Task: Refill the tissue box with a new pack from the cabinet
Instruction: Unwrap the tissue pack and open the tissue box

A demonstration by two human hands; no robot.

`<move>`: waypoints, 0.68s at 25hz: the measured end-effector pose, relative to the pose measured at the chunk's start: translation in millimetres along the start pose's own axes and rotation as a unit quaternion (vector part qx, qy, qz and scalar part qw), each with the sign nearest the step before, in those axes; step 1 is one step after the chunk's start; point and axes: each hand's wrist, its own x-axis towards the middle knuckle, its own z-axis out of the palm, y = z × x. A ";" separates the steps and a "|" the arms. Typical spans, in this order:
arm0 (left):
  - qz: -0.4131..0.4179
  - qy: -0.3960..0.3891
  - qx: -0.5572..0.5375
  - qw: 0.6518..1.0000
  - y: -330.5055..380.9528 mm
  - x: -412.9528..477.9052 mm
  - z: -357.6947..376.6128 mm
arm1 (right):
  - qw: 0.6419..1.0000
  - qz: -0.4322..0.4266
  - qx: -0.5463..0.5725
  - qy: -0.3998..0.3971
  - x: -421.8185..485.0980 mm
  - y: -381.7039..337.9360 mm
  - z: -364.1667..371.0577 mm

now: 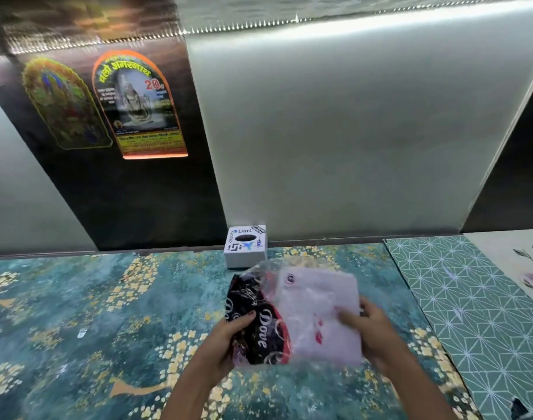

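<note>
A small white cube tissue box point(245, 247) with stickers and a dark oval slot on top stands at the far edge of the teal patterned surface, against the wall. In front of it I hold a tissue pack point(298, 313) in clear plastic wrap, with a black and red printed end on the left and white tissues showing on the right. My left hand point(228, 338) grips the printed end from below. My right hand point(371, 325) grips the pack's right edge, thumb on top. The pack hangs above the surface, apart from the box.
The teal floral surface point(92, 313) spreads left and front. A green geometric mat point(471, 298) lies to the right, with a pale flowered sheet point(528, 268) beyond it. A dark panel point(122, 192) with two arched stickers and a frosted panel point(350, 131) rise behind.
</note>
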 end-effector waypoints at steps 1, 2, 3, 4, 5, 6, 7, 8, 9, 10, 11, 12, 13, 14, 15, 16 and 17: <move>-0.007 0.030 0.001 1.000 -5.2 14.9 -8.5 | 0.997 -0.041 -0.025 0.061 7.0 -2.5 -10.6; -0.018 0.056 0.017 0.998 -11.3 28.4 -17.0 | 0.986 -0.081 -0.061 0.131 12.4 -7.4 -20.6; -0.033 0.079 0.044 0.995 -18.3 41.2 -24.9 | 0.973 -0.119 -0.079 0.184 16.5 -12.6 -29.7; -0.049 0.092 0.073 0.992 -26.0 52.0 -30.5 | 0.964 -0.150 -0.065 0.209 19.8 -16.3 -36.7; -0.070 0.093 0.097 0.988 -34.5 59.8 -33.7 | 0.966 -0.166 -0.012 0.199 20.7 -19.5 -38.5; -0.090 0.089 0.108 0.986 -42.7 67.4 -34.2 | 0.972 -0.162 0.055 0.159 21.4 -20.5 -34.6; -0.106 0.083 0.112 0.985 -48.9 71.9 -33.1 | 0.979 -0.138 0.106 0.106 25.0 -16.6 -27.7; -0.112 0.078 0.120 0.983 -55.3 77.5 -32.4 | 0.985 -0.097 0.127 0.061 29.1 -7.9 -17.3; -0.110 0.084 0.135 0.981 -58.7 82.8 -32.2 | 0.992 -0.045 0.116 0.028 35.5 6.0 -6.4; -0.103 0.093 0.156 0.978 -61.0 86.4 -31.7 | 0.997 0.003 0.073 0.012 42.3 23.4 4.6; -0.098 0.105 0.173 0.974 -61.6 90.0 -34.2 | 0.999 0.035 0.004 0.018 51.5 43.8 12.9; -0.093 0.111 0.187 0.972 -59.6 91.2 -34.5 | 0.996 0.048 -0.064 0.036 60.0 61.3 19.4; -0.093 0.113 0.210 0.967 -55.4 89.8 -33.9 | 0.990 0.050 -0.122 0.057 68.1 76.3 22.3; -0.095 0.110 0.241 0.960 -49.6 87.9 -33.1 | 0.982 0.054 -0.164 0.070 75.0 85.9 22.8; -0.098 0.107 0.292 0.945 -42.3 85.1 -33.5 | 0.977 0.059 -0.190 0.076 80.5 89.1 22.3; -0.093 0.109 0.352 0.925 -35.2 85.2 -36.5 | 0.973 0.063 -0.212 0.065 86.0 87.9 21.8; -0.073 0.119 0.405 0.903 -28.2 86.2 -40.2 | 0.968 0.065 -0.239 0.042 91.1 84.1 20.3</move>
